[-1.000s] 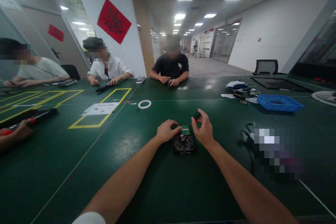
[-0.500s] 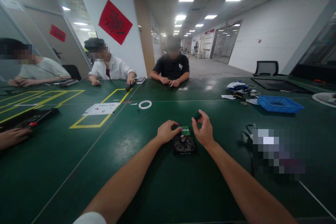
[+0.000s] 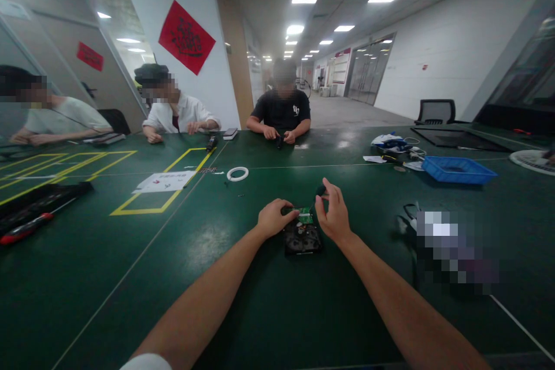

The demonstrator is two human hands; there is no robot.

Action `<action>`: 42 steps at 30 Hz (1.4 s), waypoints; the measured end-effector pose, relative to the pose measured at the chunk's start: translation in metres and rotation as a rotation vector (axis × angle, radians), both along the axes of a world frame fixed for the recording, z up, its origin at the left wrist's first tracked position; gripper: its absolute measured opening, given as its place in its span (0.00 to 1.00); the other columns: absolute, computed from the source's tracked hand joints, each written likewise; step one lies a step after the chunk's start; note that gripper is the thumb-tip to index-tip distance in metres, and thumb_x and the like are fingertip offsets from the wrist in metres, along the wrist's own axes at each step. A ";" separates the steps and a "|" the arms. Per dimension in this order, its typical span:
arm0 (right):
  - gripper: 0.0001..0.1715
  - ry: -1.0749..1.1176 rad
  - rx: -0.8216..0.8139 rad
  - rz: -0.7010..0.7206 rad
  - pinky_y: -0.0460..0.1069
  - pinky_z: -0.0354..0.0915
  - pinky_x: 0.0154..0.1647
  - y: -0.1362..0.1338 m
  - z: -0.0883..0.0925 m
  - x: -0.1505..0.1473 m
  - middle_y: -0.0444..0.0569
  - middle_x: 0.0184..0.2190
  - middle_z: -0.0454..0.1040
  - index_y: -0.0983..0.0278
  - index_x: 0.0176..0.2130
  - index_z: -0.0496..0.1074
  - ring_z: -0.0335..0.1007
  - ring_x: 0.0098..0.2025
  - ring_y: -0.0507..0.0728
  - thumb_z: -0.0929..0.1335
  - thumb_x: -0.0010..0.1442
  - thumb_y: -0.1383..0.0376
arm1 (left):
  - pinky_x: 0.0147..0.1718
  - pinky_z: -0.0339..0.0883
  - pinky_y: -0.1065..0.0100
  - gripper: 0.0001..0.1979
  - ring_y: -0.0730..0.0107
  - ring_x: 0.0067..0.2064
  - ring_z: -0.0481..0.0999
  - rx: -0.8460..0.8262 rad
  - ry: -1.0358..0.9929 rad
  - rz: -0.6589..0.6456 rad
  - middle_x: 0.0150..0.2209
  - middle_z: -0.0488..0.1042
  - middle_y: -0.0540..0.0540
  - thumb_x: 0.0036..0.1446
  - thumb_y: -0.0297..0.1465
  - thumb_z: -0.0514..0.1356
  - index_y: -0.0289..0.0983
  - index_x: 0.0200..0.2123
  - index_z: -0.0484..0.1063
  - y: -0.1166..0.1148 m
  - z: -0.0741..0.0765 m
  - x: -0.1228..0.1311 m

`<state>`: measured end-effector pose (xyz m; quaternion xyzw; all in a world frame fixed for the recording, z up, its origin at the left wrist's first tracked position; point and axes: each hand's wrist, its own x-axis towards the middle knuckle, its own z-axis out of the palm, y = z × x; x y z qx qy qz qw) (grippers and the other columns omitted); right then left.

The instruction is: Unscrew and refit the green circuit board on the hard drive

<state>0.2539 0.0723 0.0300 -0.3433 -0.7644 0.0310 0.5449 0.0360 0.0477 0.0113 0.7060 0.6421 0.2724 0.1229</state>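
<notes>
1. The tabletop (image 3: pixel 243 312) was smooth, dark green and slightly glossy, with a pale smear of reflected light and thin straight seams across it.
2. A flat, roughly rectangular black device (image 3: pixel 302 241) lay on it between the two hands, its dark face moulded with rounded shapes and a small shiny disc near the middle.
3. A green circuit board (image 3: pixel 305 217) covered the far end of the device, with a pale strip across it.
4. The left hand (image 3: pixel 277 217) lay at the device's far left corner, thumb over the board and fingers curled beyond the edge; whether it pinched or only steadied could not be told.
5. The right hand (image 3: pixel 333 213) gripped a dark tool (image 3: pixel 320 191) by its rounded handle between thumb and fingertips, tilted above the far right corner. Its tip was too small to make out.
6. Past the left hand lay a smooth white ring (image 3: pixel 237 174) and, farther left, a flat paper sheet (image 3: pixel 167 181) across a yellow outline (image 3: pixel 134 211).
7. To the right, well apart from the right hand, sat a pixelated object (image 3: pixel 455 254); beyond it stood a shallow blue tray (image 3: pixel 459 177) with raised walls.
8. Green surface ran on all sides of the device, its near edge well short of the tabletop's rim.
</notes>
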 end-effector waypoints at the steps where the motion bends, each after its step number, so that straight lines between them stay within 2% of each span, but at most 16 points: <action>1: 0.31 0.014 0.008 0.001 0.59 0.77 0.49 0.001 0.000 0.000 0.61 0.59 0.64 0.60 0.69 0.53 0.73 0.51 0.61 0.62 0.69 0.62 | 0.45 0.68 0.65 0.20 0.63 0.43 0.77 0.003 0.000 -0.002 0.46 0.78 0.47 0.59 0.51 0.61 0.44 0.46 0.79 0.000 0.000 0.000; 3: 0.31 0.035 0.012 0.004 0.59 0.76 0.50 0.002 -0.001 -0.001 0.61 0.62 0.63 0.61 0.68 0.53 0.73 0.53 0.61 0.62 0.69 0.62 | 0.45 0.68 0.65 0.20 0.63 0.44 0.77 0.003 -0.002 -0.003 0.46 0.78 0.47 0.59 0.51 0.61 0.44 0.46 0.79 0.000 -0.001 0.000; 5: 0.31 0.048 0.006 0.006 0.58 0.77 0.49 0.003 -0.002 -0.001 0.61 0.62 0.64 0.61 0.68 0.54 0.75 0.50 0.60 0.63 0.69 0.62 | 0.45 0.68 0.65 0.20 0.63 0.44 0.77 -0.003 -0.004 0.001 0.46 0.78 0.47 0.59 0.51 0.61 0.44 0.46 0.79 0.000 0.000 0.000; 11: 0.28 0.060 0.041 -0.042 0.55 0.79 0.37 0.000 -0.001 -0.003 0.59 0.56 0.67 0.60 0.62 0.59 0.75 0.43 0.59 0.67 0.66 0.59 | 0.45 0.68 0.66 0.20 0.63 0.45 0.77 -0.002 -0.003 0.008 0.46 0.78 0.47 0.59 0.50 0.61 0.45 0.46 0.79 -0.002 0.002 0.001; 14: 0.27 0.038 0.061 -0.047 0.54 0.78 0.34 -0.002 0.002 -0.002 0.59 0.55 0.67 0.60 0.61 0.60 0.74 0.41 0.58 0.68 0.66 0.59 | 0.45 0.68 0.66 0.20 0.63 0.45 0.77 -0.010 -0.002 0.013 0.46 0.78 0.47 0.59 0.50 0.61 0.45 0.46 0.79 -0.002 0.003 0.001; 18: 0.28 0.024 0.046 -0.056 0.54 0.77 0.36 -0.002 0.004 0.001 0.59 0.58 0.67 0.60 0.62 0.58 0.75 0.40 0.57 0.67 0.66 0.61 | 0.45 0.68 0.65 0.20 0.63 0.44 0.76 -0.015 -0.001 0.013 0.46 0.78 0.47 0.59 0.51 0.61 0.45 0.46 0.79 -0.003 0.004 0.001; 22: 0.26 0.008 0.036 -0.131 0.55 0.76 0.37 -0.001 0.002 0.003 0.56 0.52 0.71 0.60 0.60 0.59 0.75 0.36 0.57 0.67 0.65 0.61 | 0.44 0.68 0.66 0.20 0.62 0.45 0.76 -0.023 -0.001 0.011 0.46 0.78 0.47 0.59 0.51 0.61 0.44 0.46 0.79 -0.003 0.004 0.001; 25: 0.24 0.003 0.052 -0.133 0.55 0.75 0.36 -0.002 0.003 0.003 0.55 0.48 0.70 0.60 0.59 0.61 0.72 0.34 0.56 0.67 0.65 0.60 | 0.43 0.68 0.66 0.20 0.63 0.44 0.76 -0.009 -0.001 0.002 0.46 0.78 0.47 0.60 0.51 0.60 0.45 0.46 0.79 -0.003 0.003 0.001; 31: 0.26 0.003 0.047 -0.043 0.58 0.75 0.43 -0.001 0.001 0.001 0.58 0.53 0.68 0.61 0.61 0.59 0.73 0.43 0.60 0.65 0.66 0.62 | 0.45 0.68 0.66 0.19 0.63 0.45 0.77 -0.003 0.001 0.007 0.46 0.78 0.47 0.59 0.50 0.61 0.45 0.46 0.79 -0.001 0.000 0.001; 34: 0.28 0.015 0.037 -0.063 0.59 0.75 0.44 0.001 -0.003 0.000 0.58 0.53 0.69 0.61 0.62 0.57 0.74 0.41 0.60 0.66 0.65 0.62 | 0.45 0.68 0.65 0.19 0.63 0.45 0.77 0.003 0.001 0.000 0.46 0.78 0.48 0.60 0.50 0.61 0.45 0.46 0.78 -0.001 0.000 0.000; 39: 0.27 -0.013 0.048 -0.089 0.59 0.75 0.41 0.000 -0.002 0.001 0.54 0.46 0.70 0.60 0.60 0.60 0.73 0.38 0.59 0.68 0.65 0.58 | 0.44 0.68 0.65 0.20 0.63 0.44 0.77 0.015 -0.002 -0.006 0.46 0.78 0.48 0.60 0.50 0.61 0.45 0.46 0.78 -0.002 0.000 -0.001; 42: 0.28 -0.014 0.048 -0.063 0.58 0.76 0.42 -0.002 0.002 0.001 0.57 0.49 0.69 0.60 0.62 0.59 0.73 0.40 0.59 0.67 0.66 0.60 | 0.44 0.68 0.65 0.20 0.63 0.45 0.77 0.011 -0.001 0.003 0.46 0.78 0.47 0.60 0.50 0.61 0.45 0.46 0.78 -0.003 0.002 0.000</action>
